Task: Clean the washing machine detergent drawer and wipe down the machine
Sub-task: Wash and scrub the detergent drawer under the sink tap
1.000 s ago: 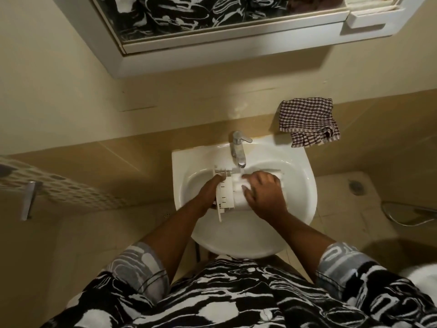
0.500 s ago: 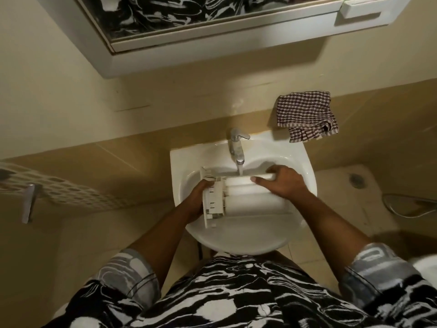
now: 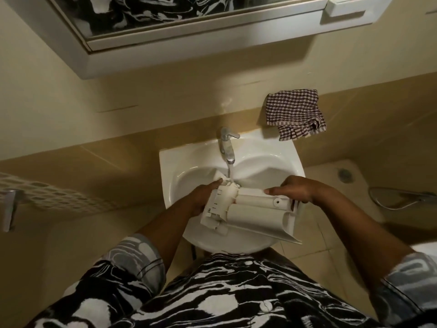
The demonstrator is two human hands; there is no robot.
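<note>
A white plastic detergent drawer (image 3: 255,213) lies upside down across the white sink (image 3: 189,162), its rounded compartments facing up. My left hand (image 3: 201,197) grips its left end, index finger stretched along the top edge. My right hand (image 3: 293,189) holds the far right edge, fingers curled over it. Water runs from the chrome tap (image 3: 227,147) onto the drawer's far left corner.
A checked cloth (image 3: 295,114) lies on the ledge behind the sink, right of the tap. A mirrored cabinet (image 3: 189,39) hangs above. A chrome rail (image 3: 9,209) sticks out at the left, a hose fitting (image 3: 402,197) at the right, and a floor drain (image 3: 344,173).
My right hand slid from the drawer's middle to its far right edge. The drawer tilted, with its near edge now reaching over the sink's front rim. The view drew closer.
</note>
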